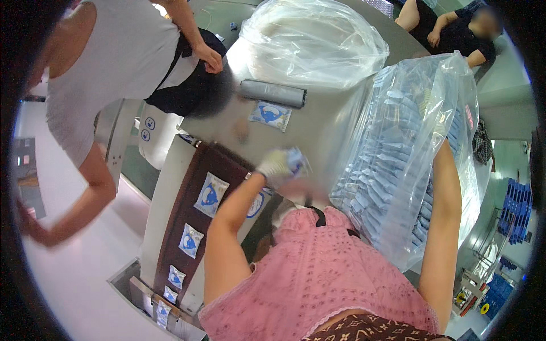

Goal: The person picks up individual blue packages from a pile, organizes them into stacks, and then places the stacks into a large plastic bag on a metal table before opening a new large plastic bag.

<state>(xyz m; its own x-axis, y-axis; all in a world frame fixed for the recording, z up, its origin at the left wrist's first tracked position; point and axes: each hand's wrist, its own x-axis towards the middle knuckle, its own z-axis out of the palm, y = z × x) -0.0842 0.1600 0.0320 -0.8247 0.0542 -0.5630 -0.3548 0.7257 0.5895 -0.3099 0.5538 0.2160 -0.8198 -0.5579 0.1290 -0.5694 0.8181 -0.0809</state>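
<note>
My left hand [275, 165], in a pale knit glove, is closed on a small blue-and-white packet [296, 160], both blurred by motion. It is above the metal table, beside the conveyor. My right arm reaches into a large clear plastic bag [387, 233] standing on the right. Through the film my gloved right hand [437, 124] shows dimly; its fingers are hidden, so I cannot tell what it grips. Rows of light blue packets [378, 162] are stacked inside that bag. One more flat packet [271, 115] with a blue whale picture lies on the table.
A brown conveyor belt [185, 216] to my left carries several packets in a line. A grey roll [273, 92] and a puffed clear bag [310, 42] lie farther back on the table. One co-worker [114, 68] stands at left, another [455, 34] at far right. Blue crates [515, 210] stand behind.
</note>
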